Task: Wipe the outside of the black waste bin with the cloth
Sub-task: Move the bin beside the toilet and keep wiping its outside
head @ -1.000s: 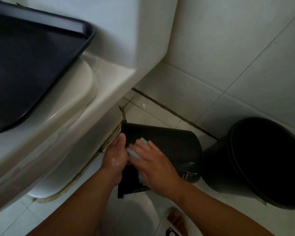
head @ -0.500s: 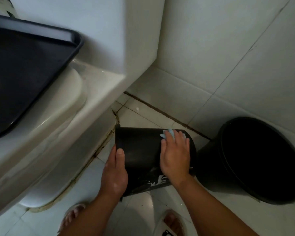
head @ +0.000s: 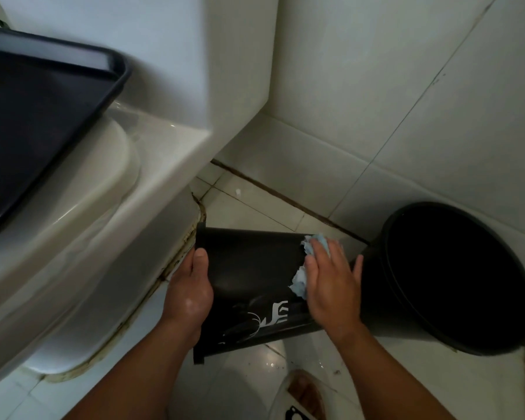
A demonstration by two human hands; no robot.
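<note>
Black waste bin [head: 249, 268] sideways, cloth [head: 299, 284] under right hand [head: 331, 286]

Cloth [head: 299, 283] mostly hidden under right hand [head: 331, 289]; tray [head: 43, 131] cut off left.

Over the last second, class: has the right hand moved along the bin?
Yes. The right hand with the cloth slid along the bin, away from the left hand, toward the bucket.

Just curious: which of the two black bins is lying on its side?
The patterned bin, held by the left hand and under the right hand; the plain bin stands upright beside it.
</note>
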